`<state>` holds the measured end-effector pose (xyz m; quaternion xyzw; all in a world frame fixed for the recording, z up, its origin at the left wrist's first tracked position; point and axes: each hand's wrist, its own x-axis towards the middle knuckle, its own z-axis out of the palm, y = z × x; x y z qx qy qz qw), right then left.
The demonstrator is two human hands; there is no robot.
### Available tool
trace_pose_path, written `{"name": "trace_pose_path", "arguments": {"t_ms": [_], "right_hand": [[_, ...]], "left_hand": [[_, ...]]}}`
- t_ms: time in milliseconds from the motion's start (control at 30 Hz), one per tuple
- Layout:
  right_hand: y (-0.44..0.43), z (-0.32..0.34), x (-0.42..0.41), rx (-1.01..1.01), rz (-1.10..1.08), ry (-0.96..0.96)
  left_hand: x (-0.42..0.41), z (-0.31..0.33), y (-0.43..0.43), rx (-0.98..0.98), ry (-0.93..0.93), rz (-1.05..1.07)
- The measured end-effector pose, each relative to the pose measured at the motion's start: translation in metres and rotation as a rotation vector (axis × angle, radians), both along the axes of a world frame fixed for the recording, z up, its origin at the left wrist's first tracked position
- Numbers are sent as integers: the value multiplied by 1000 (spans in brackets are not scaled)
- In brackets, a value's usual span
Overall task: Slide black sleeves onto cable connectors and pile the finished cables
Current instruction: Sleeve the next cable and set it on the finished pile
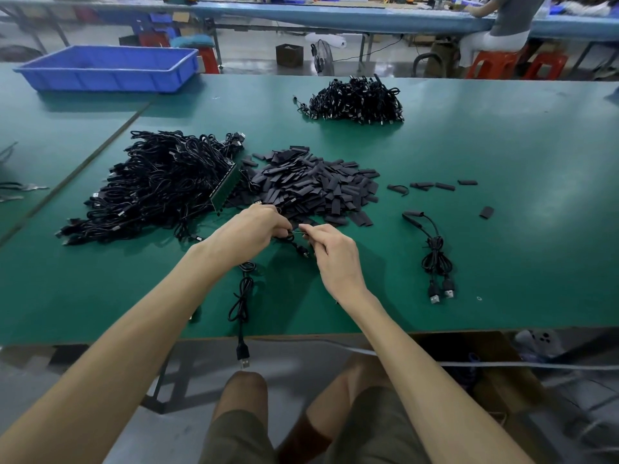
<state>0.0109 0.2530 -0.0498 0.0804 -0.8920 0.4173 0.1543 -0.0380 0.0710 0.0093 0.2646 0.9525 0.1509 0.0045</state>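
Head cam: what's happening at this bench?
A person is sleeving cables at a green table. Both hands, left hand and right hand, pinch one black cable whose USB plug hangs over the near edge. Loose black sleeves lie ahead, a big cable heap left, a smaller pile beyond.

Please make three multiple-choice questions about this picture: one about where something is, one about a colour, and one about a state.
1. Where does the blue bin stand?
A. far left of the table
B. near right corner
C. on the floor

2. What colour is the table?
A. white
B. green
C. red

3. What are the left hand and right hand doing?
A. resting flat, empty
B. holding one cable between them
C. lifting the bin

Answers: 1 A, the bin sits at the far left edge. 2 B, the surface is green. 3 B, both hands pinch the cable, whose plug hangs over the near edge.
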Motion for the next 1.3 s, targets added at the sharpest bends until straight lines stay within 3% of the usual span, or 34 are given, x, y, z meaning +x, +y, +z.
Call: {"name": "trace_pose_path", "arguments": {"t_ms": [367, 600, 833, 1100, 1300], "right_hand": [[0, -3, -2, -87, 30, -18], [0, -2, -2, -88, 28, -20], [1, -1, -2, -92, 66, -15], [6, 1, -4, -393, -56, -133], [7, 0, -5, -442, -53, -165]], "left_hand": [[5, 5, 1, -133, 51, 51], [6, -1, 5, 53, -103, 66], [3, -5, 10, 0, -91, 76], [2, -9, 8, 108, 5, 38], [-2, -16, 4, 134, 54, 4]]}}
